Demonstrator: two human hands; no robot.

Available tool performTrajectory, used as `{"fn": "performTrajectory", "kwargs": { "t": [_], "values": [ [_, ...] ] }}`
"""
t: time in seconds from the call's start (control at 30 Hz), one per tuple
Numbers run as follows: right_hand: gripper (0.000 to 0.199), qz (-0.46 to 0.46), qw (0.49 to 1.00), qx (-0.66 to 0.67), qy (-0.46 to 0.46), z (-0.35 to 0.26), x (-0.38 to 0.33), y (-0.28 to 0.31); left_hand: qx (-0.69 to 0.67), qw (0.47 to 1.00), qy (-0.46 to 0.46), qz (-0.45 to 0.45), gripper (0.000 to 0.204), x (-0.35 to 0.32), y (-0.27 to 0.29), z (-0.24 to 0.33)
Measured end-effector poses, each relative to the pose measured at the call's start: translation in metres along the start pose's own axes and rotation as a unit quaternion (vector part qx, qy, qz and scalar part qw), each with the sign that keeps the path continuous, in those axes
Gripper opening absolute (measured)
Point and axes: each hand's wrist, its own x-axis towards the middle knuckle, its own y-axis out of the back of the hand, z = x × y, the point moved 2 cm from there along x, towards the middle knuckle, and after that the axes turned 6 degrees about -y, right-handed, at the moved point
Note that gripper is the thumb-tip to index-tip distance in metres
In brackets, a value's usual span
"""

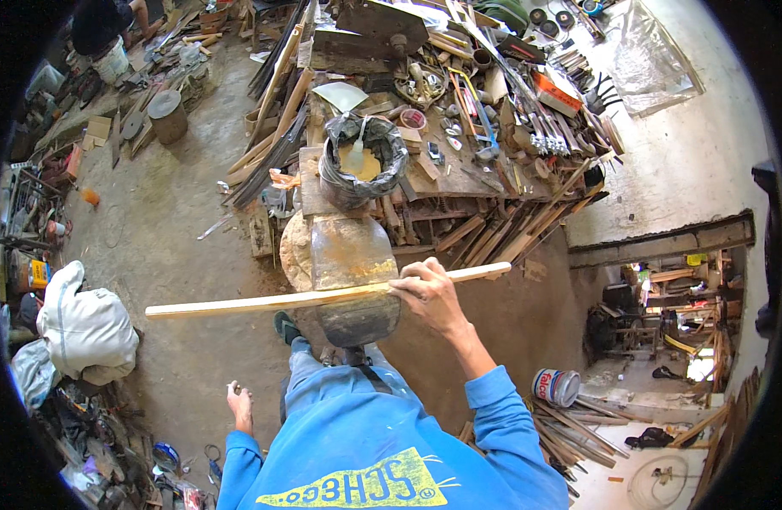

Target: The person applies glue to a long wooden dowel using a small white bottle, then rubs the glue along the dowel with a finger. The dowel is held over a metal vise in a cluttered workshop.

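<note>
A long pale wooden strip (263, 303) lies crosswise in front of me, over a worn, rounded seat-like pad (353, 255). My right hand (426, 293) grips the strip right of its middle, with the fingers bent over it. The strip's left end sticks out over the floor, and no hand is on it. Low at my left side, away from the strip, is my left hand (240, 405). Its fingers look curled together; whatever they may hold is too small to make out. Beyond the pad stands a bucket (344, 189) lined with a black bag, holding yellowish material and a pale brush-like tool.
A workbench (459, 181) crowded with tools and wood offcuts stands ahead. A white sack (86, 327) sits at left, near piled scrap. To the right are a paint can (557, 387) and loose wood strips (578, 429). Another person (102, 24) is at the far left.
</note>
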Motion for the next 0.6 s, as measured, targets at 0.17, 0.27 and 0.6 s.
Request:
{"fn": "performTrajectory", "kwargs": {
  "t": [0.17, 0.27, 0.6],
  "values": [
    [0.018, 0.003, 0.997, -0.023, -0.073, 0.053, -0.018, 0.043, -0.013, 1.000, -0.002, 0.001, 0.057, 0.011, 0.002, 0.003],
    [0.021, -0.004, 0.995, -0.009, -0.101, 0.069, -0.020, 0.054, -0.006, 1.000, 0.017, -0.001, 0.058, 0.013, 0.000, -0.003],
    [0.013, -0.016, 0.999, 0.051, 0.008, -0.013, 0.007, -0.016, -0.028, 0.999, 0.015, -0.005, 0.057, 0.002, -0.004, -0.004]
  ]
}}
